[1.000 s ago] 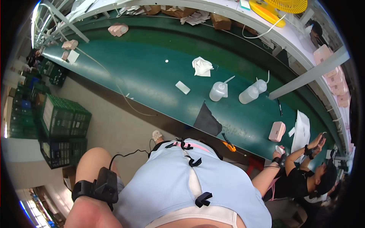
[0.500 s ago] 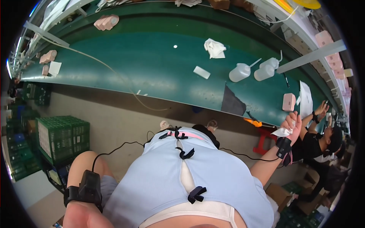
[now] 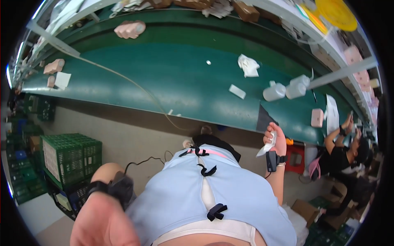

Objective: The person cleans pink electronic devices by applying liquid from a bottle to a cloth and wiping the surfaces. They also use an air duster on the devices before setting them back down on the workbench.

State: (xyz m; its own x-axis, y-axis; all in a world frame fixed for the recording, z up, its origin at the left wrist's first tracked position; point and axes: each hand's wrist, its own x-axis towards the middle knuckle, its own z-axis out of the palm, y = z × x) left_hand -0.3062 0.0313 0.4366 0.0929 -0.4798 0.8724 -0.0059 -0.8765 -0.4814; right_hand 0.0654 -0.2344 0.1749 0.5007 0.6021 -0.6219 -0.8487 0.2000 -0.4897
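Note:
In front of the bench edge, my right hand (image 3: 278,137) is raised with its fingers curled round a crumpled white cloth (image 3: 267,148). A strapped black device sits on that wrist. At the lower left, my left hand (image 3: 102,225) is close to my body and blurred; its fingers run out at the lower edge, so their pose is hidden. Nearest to my right hand on the green bench (image 3: 164,78) lies a dark grey mat (image 3: 266,119). Two white squeeze bottles (image 3: 274,92) and a flat white block (image 3: 237,91) are beyond it.
Another crumpled white cloth (image 3: 248,65) lies farther back. A pink box (image 3: 317,117) and white paper (image 3: 332,112) are at the right, near a co-worker (image 3: 342,145). Pink boxes (image 3: 129,30) stand at the far left. Green crates (image 3: 73,158) are stacked on the floor. A thin tube (image 3: 119,76) crosses the bench.
My right hand has moved left, toward the front of my body, still gripping the cloth. My left hand has come up farther into view. The bench things have shifted right in the picture.

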